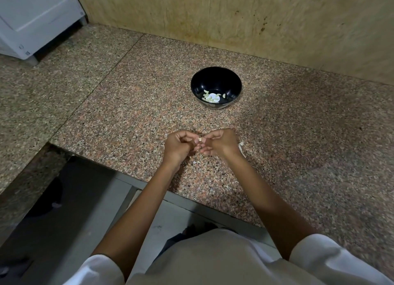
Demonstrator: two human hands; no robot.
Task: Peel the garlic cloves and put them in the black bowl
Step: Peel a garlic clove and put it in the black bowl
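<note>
Garlic skin [241, 148] lies beside the right hand [221, 142], black bowl [215, 80] beyond.

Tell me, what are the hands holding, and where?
A small garlic clove, pinched between the fingertips of the left hand and the right hand, one on each side of it.

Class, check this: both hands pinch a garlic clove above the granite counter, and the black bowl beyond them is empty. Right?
No. The head view shows the black bowl holding several peeled cloves, not empty. Left hand and right hand do pinch a garlic clove above the granite counter.
</note>
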